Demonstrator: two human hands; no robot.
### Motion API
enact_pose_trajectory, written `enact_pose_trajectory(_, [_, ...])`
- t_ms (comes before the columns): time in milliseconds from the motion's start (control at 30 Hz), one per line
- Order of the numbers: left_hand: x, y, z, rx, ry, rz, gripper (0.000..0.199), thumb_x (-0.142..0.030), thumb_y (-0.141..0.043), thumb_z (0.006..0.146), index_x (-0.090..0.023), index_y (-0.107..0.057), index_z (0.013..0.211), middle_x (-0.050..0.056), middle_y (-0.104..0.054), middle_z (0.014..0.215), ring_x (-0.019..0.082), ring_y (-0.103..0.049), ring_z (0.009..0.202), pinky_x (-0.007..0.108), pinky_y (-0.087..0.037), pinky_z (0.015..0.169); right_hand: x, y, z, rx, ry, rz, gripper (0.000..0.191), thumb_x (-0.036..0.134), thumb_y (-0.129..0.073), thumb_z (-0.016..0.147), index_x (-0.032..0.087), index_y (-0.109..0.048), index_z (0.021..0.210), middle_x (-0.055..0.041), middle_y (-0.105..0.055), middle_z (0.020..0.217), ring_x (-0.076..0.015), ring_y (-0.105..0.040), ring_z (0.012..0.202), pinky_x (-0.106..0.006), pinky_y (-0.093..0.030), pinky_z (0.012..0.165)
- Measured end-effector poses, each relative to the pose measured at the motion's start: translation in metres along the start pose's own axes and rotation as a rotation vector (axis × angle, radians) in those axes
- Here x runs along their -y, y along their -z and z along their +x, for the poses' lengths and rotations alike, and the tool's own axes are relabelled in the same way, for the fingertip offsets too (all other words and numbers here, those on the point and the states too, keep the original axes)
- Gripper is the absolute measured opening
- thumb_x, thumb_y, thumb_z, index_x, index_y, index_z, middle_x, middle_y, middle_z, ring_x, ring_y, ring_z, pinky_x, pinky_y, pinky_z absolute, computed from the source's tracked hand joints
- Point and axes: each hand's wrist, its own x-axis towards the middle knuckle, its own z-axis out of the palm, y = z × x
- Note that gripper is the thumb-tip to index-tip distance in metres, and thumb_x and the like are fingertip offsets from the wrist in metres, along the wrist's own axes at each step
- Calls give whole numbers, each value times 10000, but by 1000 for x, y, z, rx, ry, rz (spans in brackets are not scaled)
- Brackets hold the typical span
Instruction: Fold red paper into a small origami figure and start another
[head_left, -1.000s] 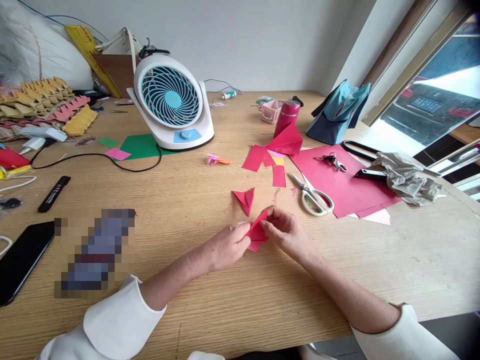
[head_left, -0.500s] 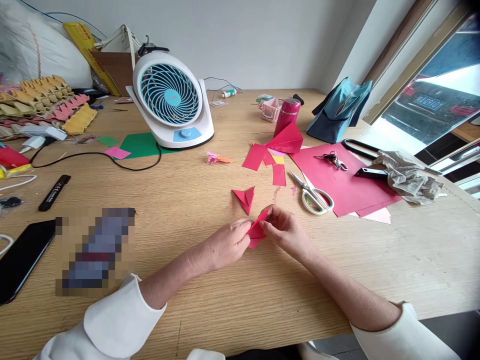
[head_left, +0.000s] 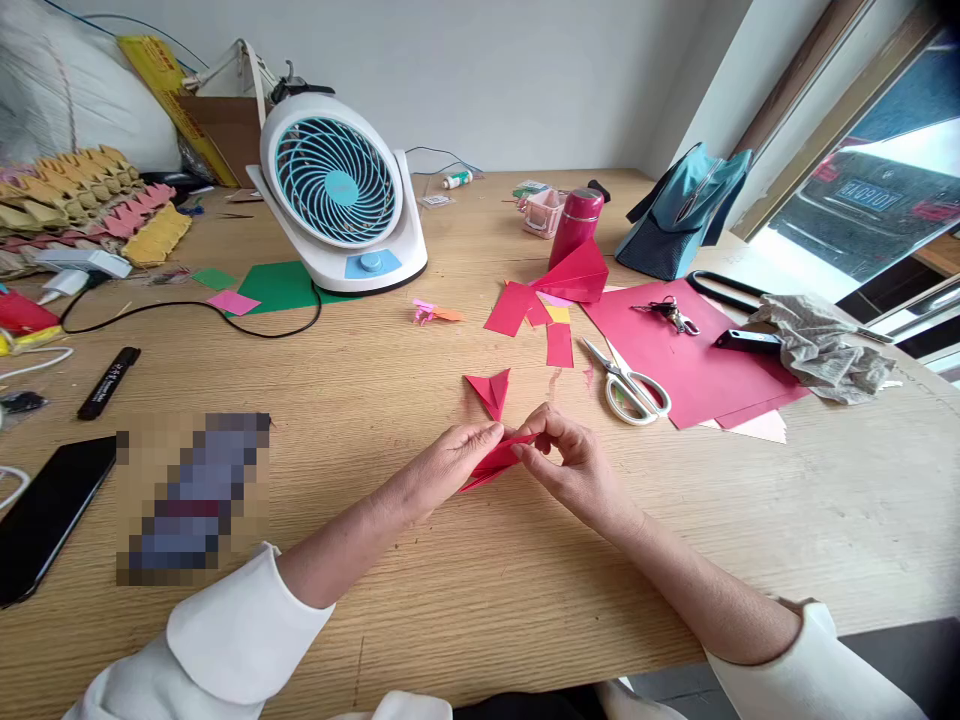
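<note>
A small folded piece of red paper (head_left: 496, 460) is held between both hands, low over the table. My left hand (head_left: 450, 462) grips its left side, thumb along the top and the other fingers mostly hidden behind. Thumb and forefinger of my right hand (head_left: 564, 458) pinch its right end. Just beyond the hands lies a second folded red paper piece (head_left: 490, 390) with pointed corners. Past it are flat red paper rectangles (head_left: 511, 308) and a larger folded red sheet (head_left: 577, 275). White-handled scissors (head_left: 630, 388) lie to the right of my right hand.
A white fan (head_left: 337, 190) stands at the back left. Large red sheets (head_left: 675, 350) carry keys (head_left: 670, 314), with a crumpled cloth (head_left: 836, 345) beside them. A pink bottle (head_left: 577, 220) and a blue bag (head_left: 682, 215) stand behind. A marker (head_left: 109, 383) and phone (head_left: 56, 515) lie left.
The red paper in my hands has turned from upright-slanted to flatter, its lower edge now pointing left. My left hand has tilted and its thumb has straightened along the paper.
</note>
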Motion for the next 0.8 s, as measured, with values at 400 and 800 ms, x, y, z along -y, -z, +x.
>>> enact_pose_trajectory(400, [6, -2, 2, 134, 2, -136, 346, -432, -531, 979, -165, -733, 1064, 48, -755, 1073, 193, -663, 1068, 317, -452, 1039, 4, 0, 1, -9, -36, 33, 110, 277, -629, 881, 196, -594, 815, 9, -566, 692, -130, -495, 618, -284, -419, 608])
enact_pose_trajectory(800, [9, 1, 2, 186, 48, -185, 413, -507, -584, 936, -162, -726, 1112, 77, -750, 1112, 217, -665, 1107, 346, -469, 1036, 7, 2, -1, -62, -3, 29, 111, 288, -623, 900, 198, -597, 841, 3, -617, 687, -142, -560, 641, -297, -458, 643])
